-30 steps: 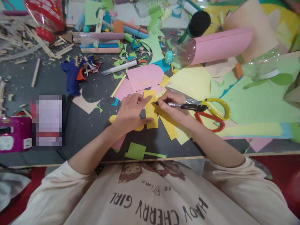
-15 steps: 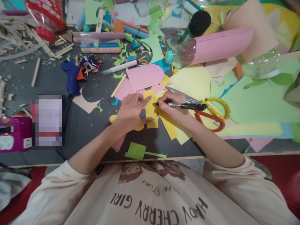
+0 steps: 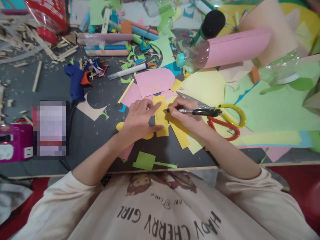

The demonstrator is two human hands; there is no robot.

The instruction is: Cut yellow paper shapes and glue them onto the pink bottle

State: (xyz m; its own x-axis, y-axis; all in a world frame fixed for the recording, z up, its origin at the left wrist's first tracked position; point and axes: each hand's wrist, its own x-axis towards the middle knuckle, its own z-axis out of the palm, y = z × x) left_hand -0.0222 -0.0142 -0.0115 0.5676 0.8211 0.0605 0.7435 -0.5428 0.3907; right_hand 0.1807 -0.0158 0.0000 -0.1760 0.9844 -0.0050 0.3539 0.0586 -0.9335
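Observation:
My right hand [image 3: 186,113] grips a black and clear pen [image 3: 200,112], its tip at the right edge of a small yellow paper strip [image 3: 161,125]. A faint curved line shows on the strip. My left hand [image 3: 140,118] lies against the strip's left side, thumb and forefinger spread apart and resting on it. Part of a rounded yellow cutout [image 3: 121,126] sticks out from beneath that hand. More yellow paper [image 3: 180,133] lies under my right hand. Scissors with one yellow and one red handle [image 3: 232,115] rest just beyond the pen's back end.
A blue glue gun [image 3: 75,80] lies to the left, near a magenta box [image 3: 15,141]. A pink-wrapped bottle [image 3: 235,48] lies at the back right. Pink paper [image 3: 155,80], a white marker [image 3: 128,71] and a green cutout [image 3: 145,161] surround my hands. Wood sticks [image 3: 37,76] litter the left.

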